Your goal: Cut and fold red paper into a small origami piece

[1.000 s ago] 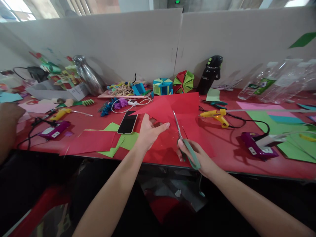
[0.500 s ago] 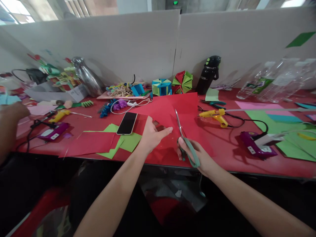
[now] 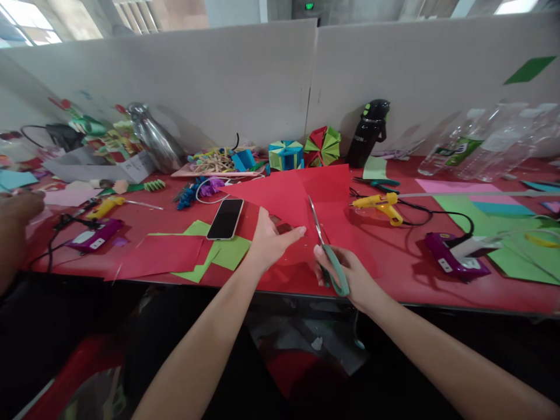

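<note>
A large red paper sheet (image 3: 332,184) lies on the red table, its far part raised. My right hand (image 3: 343,271) is closed round the green handles of scissors (image 3: 336,269), whose metal blades point away from me over the sheet. My left hand (image 3: 273,239) holds the sheet at its left side, thumb stretched toward the scissors; its other fingers are partly hidden. Left of that hand lies a black-screened phone (image 3: 225,219), beside green paper (image 3: 231,252) and a smaller red sheet (image 3: 161,255).
Right of the sheet are a yellow glue gun (image 3: 378,204) and a purple power strip (image 3: 455,256). Behind stand a black bottle (image 3: 367,134) and folded paper pieces (image 3: 322,144). Another person's hand (image 3: 20,213) is at the far left.
My right hand and the scissors have shifted very slightly left. The red sheet's left corner reaches a little further left, over the white cable. The other person's hand has moved left.
</note>
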{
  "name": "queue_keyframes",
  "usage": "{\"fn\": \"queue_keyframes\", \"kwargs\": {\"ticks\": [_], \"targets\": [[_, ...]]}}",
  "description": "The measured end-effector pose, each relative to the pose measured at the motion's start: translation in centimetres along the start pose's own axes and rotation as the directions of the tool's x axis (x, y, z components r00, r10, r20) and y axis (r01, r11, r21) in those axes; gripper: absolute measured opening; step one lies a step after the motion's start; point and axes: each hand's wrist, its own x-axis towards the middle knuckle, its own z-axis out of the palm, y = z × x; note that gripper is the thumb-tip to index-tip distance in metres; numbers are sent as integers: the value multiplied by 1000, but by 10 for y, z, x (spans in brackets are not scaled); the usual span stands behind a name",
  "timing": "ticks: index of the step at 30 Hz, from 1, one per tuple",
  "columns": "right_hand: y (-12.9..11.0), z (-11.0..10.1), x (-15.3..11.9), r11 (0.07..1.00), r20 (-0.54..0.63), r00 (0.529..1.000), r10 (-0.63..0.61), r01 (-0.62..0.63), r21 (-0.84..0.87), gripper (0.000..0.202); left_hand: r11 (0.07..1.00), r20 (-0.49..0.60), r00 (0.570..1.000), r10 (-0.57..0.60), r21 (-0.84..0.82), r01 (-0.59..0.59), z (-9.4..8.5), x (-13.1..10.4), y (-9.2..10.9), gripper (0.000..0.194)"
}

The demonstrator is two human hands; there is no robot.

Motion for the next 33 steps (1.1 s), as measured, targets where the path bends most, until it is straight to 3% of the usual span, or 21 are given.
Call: {"fn": "queue_keyframes", "kwargs": {"ticks": [11,20,24,33], "targets": [[6,-2,1,1000,-21,1000,8,-8,22,48,1000,16,1000,-13,-1,13,1,0,2,61],[2,-6,2,999,-19,999,-36,35,-35,47,999,103,994,-31,43,26,2,-4,2,68],[2,-8,2,998,-12,999,-47,46,-38,47,998,97,994,-53,41,50,2,-4,2,69],[3,-7,1,999,22,999,-44,44,4,47,998,55,998,15,62,-18,-2,1,0,68]]}}
